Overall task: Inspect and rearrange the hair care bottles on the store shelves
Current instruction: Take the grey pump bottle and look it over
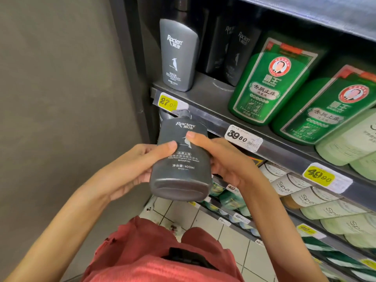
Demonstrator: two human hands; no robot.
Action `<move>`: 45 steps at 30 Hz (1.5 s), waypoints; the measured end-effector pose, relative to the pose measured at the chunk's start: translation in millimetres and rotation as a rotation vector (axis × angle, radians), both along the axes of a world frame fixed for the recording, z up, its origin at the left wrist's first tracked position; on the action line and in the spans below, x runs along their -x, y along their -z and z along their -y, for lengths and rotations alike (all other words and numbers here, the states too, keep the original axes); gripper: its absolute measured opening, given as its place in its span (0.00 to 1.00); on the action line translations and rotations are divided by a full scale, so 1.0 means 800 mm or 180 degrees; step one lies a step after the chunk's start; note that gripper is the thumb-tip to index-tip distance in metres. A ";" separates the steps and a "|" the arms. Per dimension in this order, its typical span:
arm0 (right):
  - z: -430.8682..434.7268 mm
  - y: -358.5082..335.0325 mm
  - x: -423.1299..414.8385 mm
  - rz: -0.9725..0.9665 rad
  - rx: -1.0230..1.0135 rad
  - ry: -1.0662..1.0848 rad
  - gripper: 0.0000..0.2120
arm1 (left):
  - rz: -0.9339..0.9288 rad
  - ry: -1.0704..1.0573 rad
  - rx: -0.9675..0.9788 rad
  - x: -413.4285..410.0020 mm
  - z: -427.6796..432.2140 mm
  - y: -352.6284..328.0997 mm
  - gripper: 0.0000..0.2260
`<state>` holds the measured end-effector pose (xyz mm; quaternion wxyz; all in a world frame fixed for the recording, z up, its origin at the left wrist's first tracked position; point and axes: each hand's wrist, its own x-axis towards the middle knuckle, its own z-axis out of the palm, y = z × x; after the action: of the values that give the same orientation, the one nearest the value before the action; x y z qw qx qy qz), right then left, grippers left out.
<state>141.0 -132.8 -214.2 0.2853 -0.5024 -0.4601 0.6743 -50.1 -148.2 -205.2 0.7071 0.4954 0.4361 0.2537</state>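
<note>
Here, both hands are holding a dark grey shampoo bottle at the centre of the frame, its base tilting toward the camera and its cap pointing at the shelf. The left hand is gripping the bottle's left side, thumb lying across the label, and the right hand is gripping the right side likewise. A matching grey bottle is standing on the shelf above, left of the green bottles.

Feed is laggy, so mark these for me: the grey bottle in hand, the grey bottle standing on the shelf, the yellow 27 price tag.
held grey bottle (183,165): head view, front label at the volume print.
standing grey bottle (176,55): head view, middle of its front face.
yellow price tag (167,102): head view, on the digits.
</note>
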 end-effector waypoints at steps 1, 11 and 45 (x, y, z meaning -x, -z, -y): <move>0.001 -0.005 -0.001 0.0001 0.0037 -0.0063 0.13 | 0.0022 0.0004 0.0027 -0.001 0.003 -0.005 0.20; 0.016 0.014 0.009 -0.0366 -0.1362 0.0871 0.24 | -0.0138 -0.0820 -0.1389 -0.023 -0.020 0.016 0.15; -0.093 0.018 0.028 0.1285 -0.2303 0.2865 0.28 | -0.0488 -0.1743 -0.2447 -0.120 -0.156 0.055 0.25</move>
<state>118.9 -58.4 -228.4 0.6018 -0.6366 -0.4474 0.1801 46.0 -23.3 -249.5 0.3455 0.6053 0.4761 0.5363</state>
